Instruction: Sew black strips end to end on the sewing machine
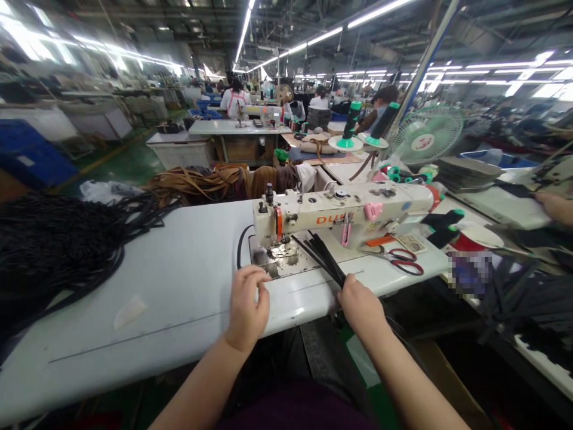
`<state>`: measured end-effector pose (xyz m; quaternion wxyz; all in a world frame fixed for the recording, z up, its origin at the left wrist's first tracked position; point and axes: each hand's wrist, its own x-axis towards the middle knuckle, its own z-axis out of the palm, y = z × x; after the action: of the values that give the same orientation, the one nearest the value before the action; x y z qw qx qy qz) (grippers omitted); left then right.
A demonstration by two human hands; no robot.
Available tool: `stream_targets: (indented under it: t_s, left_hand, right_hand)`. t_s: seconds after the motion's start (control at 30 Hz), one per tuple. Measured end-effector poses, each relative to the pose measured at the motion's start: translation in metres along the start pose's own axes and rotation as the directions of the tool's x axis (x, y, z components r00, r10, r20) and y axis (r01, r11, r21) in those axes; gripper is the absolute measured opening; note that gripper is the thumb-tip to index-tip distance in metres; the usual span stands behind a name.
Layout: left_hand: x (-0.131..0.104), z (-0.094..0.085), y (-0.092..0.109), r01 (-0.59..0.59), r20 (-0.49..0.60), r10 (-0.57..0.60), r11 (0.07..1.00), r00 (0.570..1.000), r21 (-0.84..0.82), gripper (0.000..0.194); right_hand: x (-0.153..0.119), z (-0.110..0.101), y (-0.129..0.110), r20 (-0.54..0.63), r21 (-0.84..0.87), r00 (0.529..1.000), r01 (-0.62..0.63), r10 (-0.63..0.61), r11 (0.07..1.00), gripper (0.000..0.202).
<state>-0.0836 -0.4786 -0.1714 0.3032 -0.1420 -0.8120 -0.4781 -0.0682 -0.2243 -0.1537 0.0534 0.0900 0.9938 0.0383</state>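
A white sewing machine [313, 212] stands on the pale table [179, 263]. My left hand [249, 301] is at the front of its metal plate, fingers curled; what they hold, if anything, is hidden. A black strip [240, 248] curves from near that hand around the left side of the machine's needle area. My right hand [360, 298] is closed around the near end of several black straps [329, 260], whose far ends reach the machine bed right of the needle area. Red-handled scissors [398, 257] lie to the right of the straps.
At the left lies a big pile of black straps [67, 245]. Brown straps [201, 182] hang behind the table. A green fan [423, 134] and thread cones [351, 125] are behind the machine. Another person's hand [555, 206] shows at the right edge.
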Motion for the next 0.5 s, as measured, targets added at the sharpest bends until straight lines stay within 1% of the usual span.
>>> stream_targets:
  t_s: [0.03, 0.07, 0.1, 0.13, 0.17, 0.2, 0.23, 0.27, 0.3, 0.33, 0.37, 0.4, 0.43, 0.47, 0.5]
  left_hand:
    - [-0.005, 0.004, 0.005, 0.036, 0.149, -0.018, 0.993, 0.989, -0.115, 0.020]
    - [-0.010, 0.010, 0.008, 0.134, 0.321, -0.056, 0.965, 0.945, -0.226, 0.018]
    - [-0.015, 0.016, 0.010, 0.290, 0.500, -0.104, 0.905, 0.860, -0.311, 0.014]
    - [-0.021, 0.022, 0.012, 0.474, 0.659, -0.148, 0.809, 0.737, -0.348, 0.013]
    - [-0.025, 0.029, 0.014, 0.643, 0.782, -0.175, 0.687, 0.599, -0.339, 0.024]
    - [-0.030, 0.034, 0.016, 0.768, 0.861, -0.178, 0.561, 0.476, -0.308, 0.040]
    - [-0.034, 0.039, 0.019, 0.845, 0.905, -0.160, 0.449, 0.395, -0.290, 0.056]
    - [-0.037, 0.042, 0.024, 0.885, 0.922, -0.131, 0.357, 0.365, -0.300, 0.068]
    - [-0.039, 0.044, 0.030, 0.898, 0.921, -0.096, 0.281, 0.377, -0.339, 0.074]
    - [-0.041, 0.045, 0.037, 0.894, 0.908, -0.060, 0.212, 0.415, -0.395, 0.077]
    - [-0.041, 0.045, 0.044, 0.876, 0.884, -0.028, 0.153, 0.466, -0.457, 0.077]
    - [-0.040, 0.044, 0.050, 0.851, 0.856, -0.006, 0.112, 0.517, -0.513, 0.073]
    - [-0.037, 0.042, 0.057, 0.823, 0.828, 0.007, 0.101, 0.561, -0.559, 0.066]
    - [-0.034, 0.040, 0.062, 0.795, 0.802, 0.010, 0.119, 0.598, -0.594, 0.055]
    - [-0.029, 0.037, 0.066, 0.763, 0.773, 0.000, 0.162, 0.634, -0.626, 0.043]
  right_hand:
    - [-0.007, -0.002, 0.005, 0.028, 0.019, 0.999, 0.020, -0.021, 1.000, 0.019]
    - [-0.014, -0.004, 0.009, 0.053, 0.035, 0.998, 0.044, -0.046, 0.998, 0.018]
    - [-0.021, -0.007, 0.014, 0.078, 0.057, 0.994, 0.070, -0.074, 0.996, 0.019]
    - [-0.029, -0.009, 0.019, 0.102, 0.093, 0.989, 0.093, -0.102, 0.991, 0.020]
    - [-0.037, -0.012, 0.023, 0.125, 0.151, 0.983, 0.116, -0.135, 0.982, 0.021]
    - [-0.045, -0.015, 0.027, 0.143, 0.235, 0.974, 0.142, -0.178, 0.962, 0.024]
    - [-0.052, -0.019, 0.029, 0.155, 0.341, 0.959, 0.174, -0.238, 0.924, 0.028]
    - [-0.059, -0.024, 0.030, 0.159, 0.455, 0.937, 0.210, -0.311, 0.865, 0.033]
    - [-0.066, -0.030, 0.030, 0.151, 0.559, 0.908, 0.248, -0.391, 0.791, 0.038]
    - [-0.071, -0.035, 0.028, 0.137, 0.641, 0.874, 0.281, -0.467, 0.714, 0.045]
    - [-0.076, -0.041, 0.025, 0.122, 0.703, 0.836, 0.308, -0.535, 0.641, 0.050]
    - [-0.079, -0.045, 0.021, 0.112, 0.746, 0.802, 0.322, -0.587, 0.583, 0.053]
    - [-0.080, -0.049, 0.016, 0.104, 0.776, 0.779, 0.325, -0.618, 0.540, 0.054]
    - [-0.080, -0.051, 0.010, 0.094, 0.799, 0.772, 0.319, -0.628, 0.511, 0.054]
    - [-0.079, -0.052, 0.003, 0.079, 0.818, 0.779, 0.306, -0.622, 0.487, 0.052]
